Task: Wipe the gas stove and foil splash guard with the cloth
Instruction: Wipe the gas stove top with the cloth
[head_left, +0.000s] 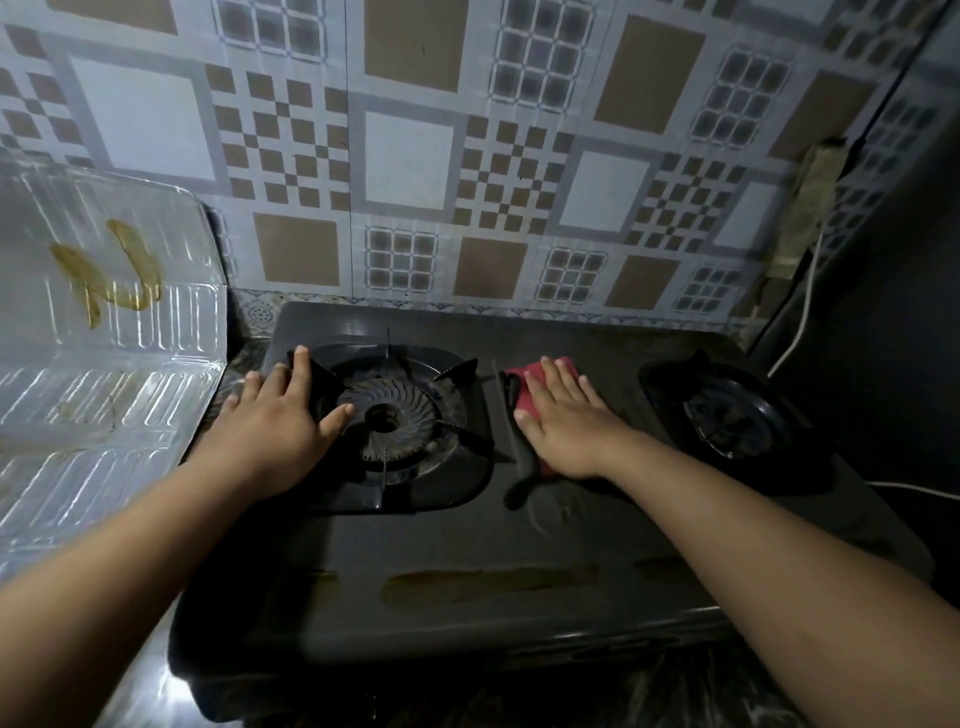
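Observation:
A dark two-burner gas stove (467, 545) fills the middle of the view. My right hand (566, 415) lies flat, fingers straight, pressing a red cloth (524, 382) onto the stove top between the burners. My left hand (280, 415) rests open on the left edge of the left burner's grate (400, 415). The foil splash guard (104, 322) stands at the left, with yellow-brown smears on its upper panel. A brownish streak (488, 584) runs along the stove's front.
The right burner (727, 415) sits near a dark wall. A white cable (802, 306) hangs down at the right and runs behind the stove. Patterned tiles (467, 156) cover the back wall. A dark counter edge lies below the stove.

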